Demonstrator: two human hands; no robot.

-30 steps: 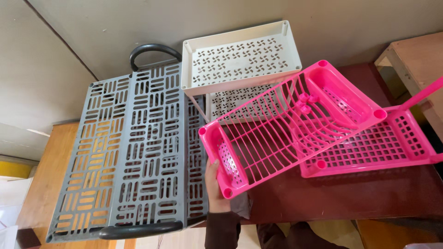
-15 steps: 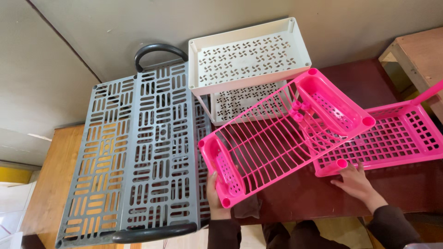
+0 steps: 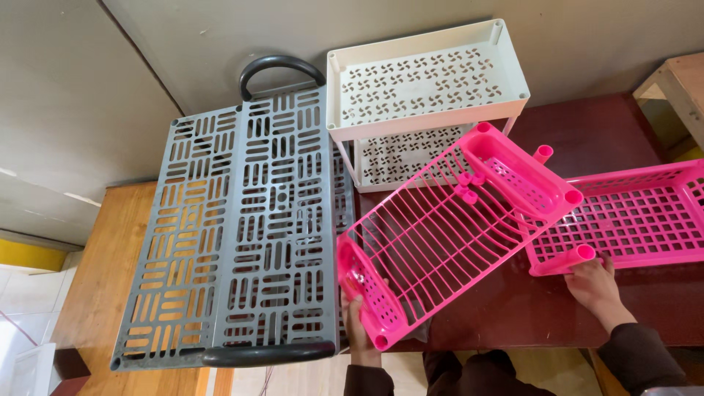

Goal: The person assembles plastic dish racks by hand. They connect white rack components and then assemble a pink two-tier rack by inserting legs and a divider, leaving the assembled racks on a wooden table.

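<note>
My left hand [image 3: 359,326] grips the near end of a pink slatted rack [image 3: 440,227] and holds it tilted above the dark red table [image 3: 513,312]. My right hand [image 3: 595,282] rests on the near corner post of a second pink tray [image 3: 638,216] with a square grid floor, which lies flat on the table to the right, partly under the tilted rack.
A large grey slotted crate [image 3: 242,235] with black handles fills the left side. A white two-level perforated shelf [image 3: 422,81] stands at the back against the wall. A wooden stool [image 3: 678,84] is at the far right, a wooden bench [image 3: 103,257] under the crate.
My right hand has come into view and settled on the grid tray's corner post. The slatted rack has stayed tilted in my left hand and shifted slightly.
</note>
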